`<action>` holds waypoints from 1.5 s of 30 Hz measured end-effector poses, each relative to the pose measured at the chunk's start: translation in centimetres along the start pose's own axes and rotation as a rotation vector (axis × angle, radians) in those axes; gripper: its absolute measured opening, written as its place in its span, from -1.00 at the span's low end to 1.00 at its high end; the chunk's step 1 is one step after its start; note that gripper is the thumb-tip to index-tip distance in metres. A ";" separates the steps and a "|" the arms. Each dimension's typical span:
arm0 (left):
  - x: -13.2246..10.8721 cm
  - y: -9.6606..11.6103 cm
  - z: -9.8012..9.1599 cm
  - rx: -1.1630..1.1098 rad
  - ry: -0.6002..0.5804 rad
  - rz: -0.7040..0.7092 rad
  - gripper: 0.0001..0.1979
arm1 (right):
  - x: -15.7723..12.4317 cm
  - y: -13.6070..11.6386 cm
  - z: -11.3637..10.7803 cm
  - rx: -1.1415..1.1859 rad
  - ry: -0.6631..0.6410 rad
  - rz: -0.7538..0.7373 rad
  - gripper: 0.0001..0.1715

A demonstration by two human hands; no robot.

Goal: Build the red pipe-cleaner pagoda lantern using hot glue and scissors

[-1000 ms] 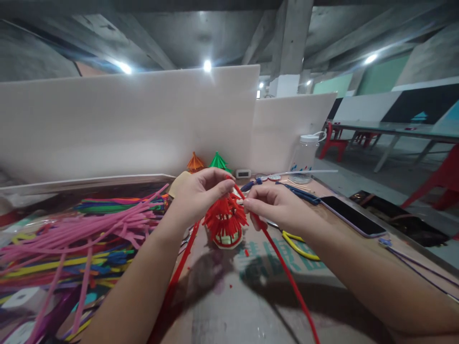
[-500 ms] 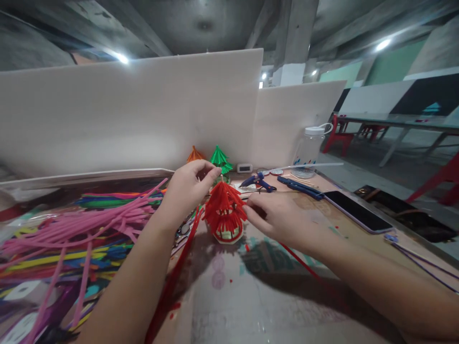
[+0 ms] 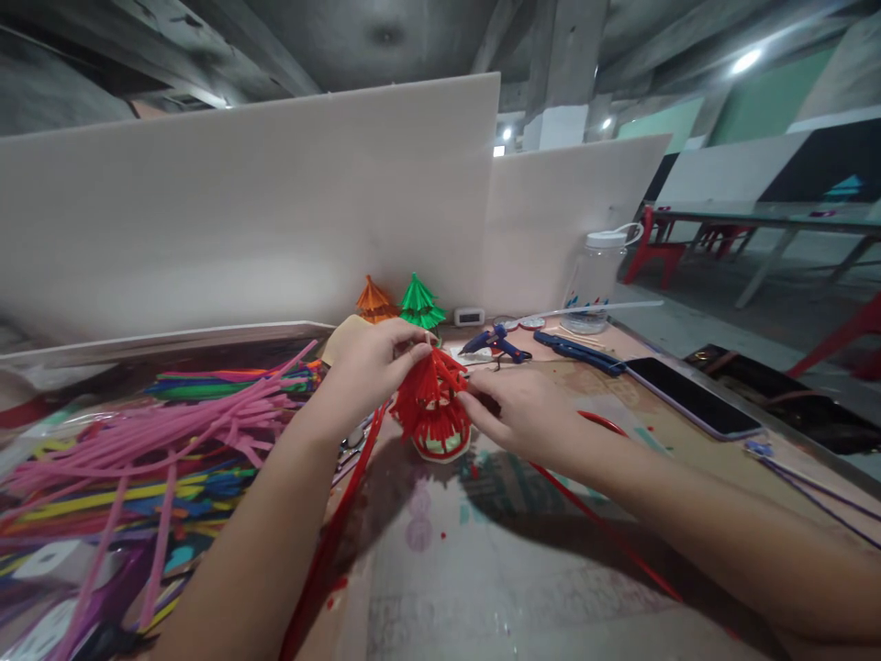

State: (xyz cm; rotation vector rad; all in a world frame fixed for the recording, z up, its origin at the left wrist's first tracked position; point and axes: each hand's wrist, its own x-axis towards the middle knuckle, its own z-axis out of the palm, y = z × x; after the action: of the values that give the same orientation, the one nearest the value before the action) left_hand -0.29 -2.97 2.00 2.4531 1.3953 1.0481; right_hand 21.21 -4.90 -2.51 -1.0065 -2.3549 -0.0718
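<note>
A small red pagoda-shaped model (image 3: 440, 427), with two fringed roof tiers on a pale base, stands on the table in front of me. My left hand (image 3: 382, 363) is closed, thumb and fingers pinching the tip of its upper roof. On the other side, my right hand (image 3: 519, 404) has its fingers curled in against the edge of that upper roof; its fingertips are partly hidden. Long red strips (image 3: 612, 532) run under my right forearm, and another red strip (image 3: 344, 505) lies beside my left forearm. Behind stand a green model (image 3: 418, 298) and an orange one (image 3: 373, 298) with similar roofs.
Pink pipe cleaners (image 3: 172, 422) and other coloured ones heap on the left. At the back right are a blue glue gun (image 3: 496, 343), a dark blue tool (image 3: 578, 352), a clear bottle (image 3: 590, 285) and a phone (image 3: 694, 397). A white panel (image 3: 275, 211) closes off the back.
My left hand has come down and slightly right onto the roof tip. My right hand has shifted slightly left and up against the upper roof, which now looks tilted and bunched.
</note>
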 end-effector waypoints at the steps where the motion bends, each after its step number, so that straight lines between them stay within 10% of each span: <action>1: 0.0 0.1 0.0 -0.008 -0.001 0.006 -0.76 | 0.0 0.0 0.0 -0.006 0.002 0.000 -0.66; 45: -0.3 0.7 0.1 0.095 -0.057 0.105 -0.84 | -0.4 0.0 0.6 -0.140 0.161 -0.086 -0.66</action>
State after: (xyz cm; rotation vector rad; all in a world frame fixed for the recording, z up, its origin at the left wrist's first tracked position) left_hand 0.19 -3.63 2.06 2.6280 1.3426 0.9441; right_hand 21.16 -5.06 -3.19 -0.9267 -2.2695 -0.3426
